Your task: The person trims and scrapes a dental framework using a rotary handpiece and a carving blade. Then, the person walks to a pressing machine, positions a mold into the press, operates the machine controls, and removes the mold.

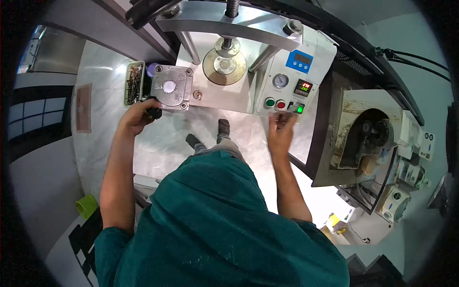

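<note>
My left hand is closed around a black handle at the near left corner of a square metal mold plate. The plate has bolts at its corners and a round whitish spot in its middle. My right hand is just below the control panel, its fingers apart and slightly blurred, holding nothing visible. Closest to those fingertips are a red button and a green-lit switch; whether they touch cannot be told. A green button sits to the left.
A press with a round plate and metal crossbar stands ahead. Left of the mold is a tray of metal pieces, with a purple object close by. A grimy machine housing stands on the right.
</note>
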A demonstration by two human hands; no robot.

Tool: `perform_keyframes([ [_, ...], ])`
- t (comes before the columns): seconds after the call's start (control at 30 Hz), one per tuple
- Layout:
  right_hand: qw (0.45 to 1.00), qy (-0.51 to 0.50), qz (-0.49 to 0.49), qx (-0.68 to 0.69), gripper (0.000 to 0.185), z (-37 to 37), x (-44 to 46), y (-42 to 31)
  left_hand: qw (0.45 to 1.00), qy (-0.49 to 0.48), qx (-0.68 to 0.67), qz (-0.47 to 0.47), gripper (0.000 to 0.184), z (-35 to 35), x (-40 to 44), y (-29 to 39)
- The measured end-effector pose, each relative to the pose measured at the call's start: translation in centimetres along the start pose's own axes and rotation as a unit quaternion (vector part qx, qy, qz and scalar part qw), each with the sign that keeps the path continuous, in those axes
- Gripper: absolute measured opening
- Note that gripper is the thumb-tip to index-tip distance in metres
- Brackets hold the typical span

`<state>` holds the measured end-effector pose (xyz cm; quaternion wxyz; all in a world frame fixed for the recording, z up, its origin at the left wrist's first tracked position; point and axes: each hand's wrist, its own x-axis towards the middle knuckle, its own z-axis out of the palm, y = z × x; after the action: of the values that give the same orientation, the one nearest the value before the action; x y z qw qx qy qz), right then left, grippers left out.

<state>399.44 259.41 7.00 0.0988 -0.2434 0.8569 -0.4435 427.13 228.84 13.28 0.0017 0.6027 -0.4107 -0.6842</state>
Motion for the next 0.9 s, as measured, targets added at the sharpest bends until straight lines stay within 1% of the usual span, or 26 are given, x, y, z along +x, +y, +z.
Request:
perform_keyframes([
  [0.03,0.999,0.017,0.017,0.021,0.037,-1.5,0.6,-0.2,1.0,-0.006,-0.005,0.002,0.029,0.0,0.0,-0.2],
  [0.07,0.997,0.02,0.078,0.015,0.038,-2.8,1.2,-0.8,1.0,-0.011,-0.009,0.004,0.028,-0.2,0.1,-0.3],
  [0.13,0.999,0.028,0.038,0.014,0.039,-4.1,1.6,0.5,1.0,-0.008,-0.016,0.01,0.027,0.0,0.3,-0.5],
  [0.2,0.997,0.051,0.049,-0.033,0.041,-4.9,2.0,1.7,1.0,0.007,-0.02,0.016,0.025,0.1,0.7,-0.8],
  [0.23,0.995,0.082,0.057,-0.021,0.044,-4.8,2.2,2.3,0.999,0.013,-0.035,0.024,0.023,0.2,0.9,-1.2],
  [0.33,0.985,0.124,0.069,-0.098,0.046,-4.7,2.7,3.9,0.997,0.022,-0.062,0.042,0.023,-0.1,2.0,-2.3],
  [0.37,0.986,0.129,0.082,-0.06,0.042,-4.7,2.9,3.3,0.997,0.019,-0.061,0.039,0.023,-0.2,2.0,-2.4],
  [0.47,0.986,0.038,0.16,0.034,0.044,-5.3,3.0,3.7,0.999,0.009,-0.049,0.019,0.023,-0.1,1.9,-2.2],
  [0.57,0.985,0.041,0.17,-0.007,0.048,-5.6,3.2,2.8,1.0,-0.006,-0.016,-0.015,0.023,-0.1,1.0,-1.0],
  [0.63,0.984,0.076,0.138,-0.082,0.05,-5.5,3.4,3.4,0.999,-0.028,0.018,-0.039,0.024,0.1,0.3,-0.2],
  [0.67,0.981,0.094,0.123,-0.121,0.051,-5.6,3.6,3.5,0.998,-0.023,0.027,-0.043,0.024,0.5,0.2,0.1],
  [0.7,0.983,0.085,0.128,-0.1,0.056,-5.8,3.7,3.2,0.998,-0.018,0.038,-0.047,0.025,0.7,0.0,0.3],
  [0.8,0.983,0.121,0.051,-0.129,0.056,-5.0,3.5,3.1,0.998,-0.003,0.037,-0.04,0.025,0.4,0.4,-0.2],
  [0.83,0.985,0.128,0.028,-0.108,0.053,-4.6,3.2,2.6,0.999,0.004,0.03,-0.034,0.025,0.1,0.7,-0.5],
  [0.9,0.995,0.068,0.034,-0.057,0.054,-4.3,2.6,0.2,1.0,0.006,-0.014,-0.007,0.022,0.4,0.3,-0.9],
])
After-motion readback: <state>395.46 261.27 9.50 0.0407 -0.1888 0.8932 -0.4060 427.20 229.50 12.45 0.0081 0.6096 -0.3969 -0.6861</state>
